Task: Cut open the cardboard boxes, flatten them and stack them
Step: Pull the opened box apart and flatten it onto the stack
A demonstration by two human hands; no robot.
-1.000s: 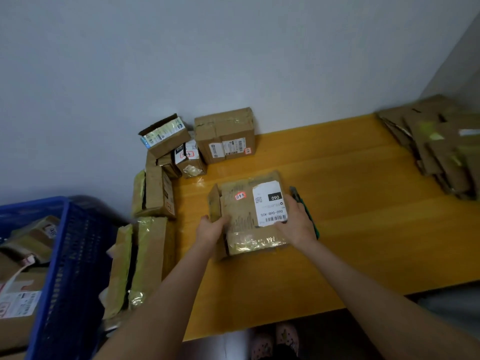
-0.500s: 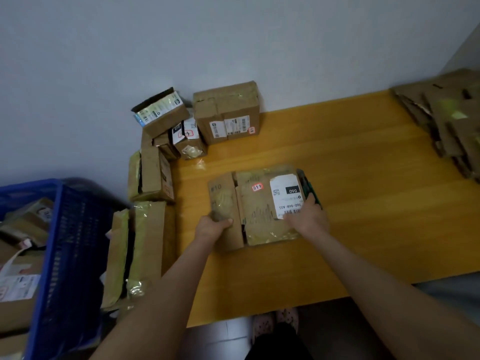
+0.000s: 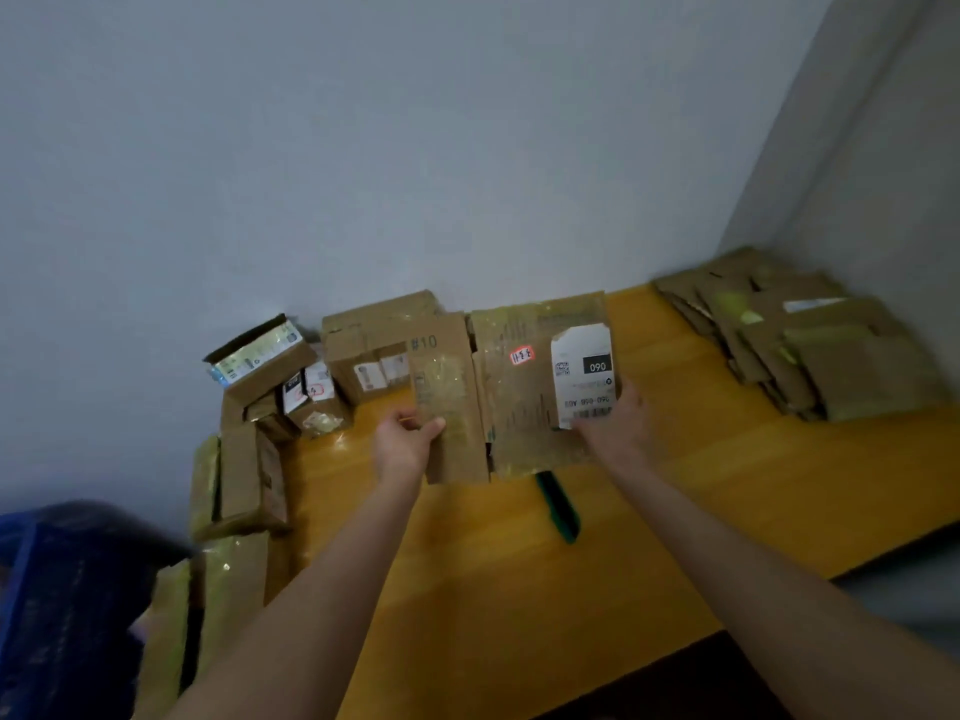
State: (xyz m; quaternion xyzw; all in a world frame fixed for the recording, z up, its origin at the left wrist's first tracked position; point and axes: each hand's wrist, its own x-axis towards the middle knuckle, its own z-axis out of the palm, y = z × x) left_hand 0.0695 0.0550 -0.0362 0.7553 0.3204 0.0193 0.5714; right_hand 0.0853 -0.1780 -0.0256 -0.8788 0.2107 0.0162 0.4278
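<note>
A flattened cardboard box [image 3: 519, 397] with a white shipping label and a red sticker hangs in the air above the yellow table [image 3: 675, 501]. My left hand [image 3: 405, 444] grips its left flap, marked #10. My right hand [image 3: 613, 423] grips its right side under the label. A green box cutter [image 3: 558, 506] lies on the table just below the box, between my forearms. A stack of flattened boxes [image 3: 800, 335] lies at the table's far right corner.
Several unopened boxes [image 3: 363, 350] stand at the back left against the wall, and more taped boxes [image 3: 234, 485] line the table's left edge. A blue crate [image 3: 57, 605] with parcels sits at the lower left. The wall corner stands close behind the stack.
Both hands have lifted the flattened box off the table and carried it up and away from me. The cutter, earlier beside my right hand, now lies free on the table.
</note>
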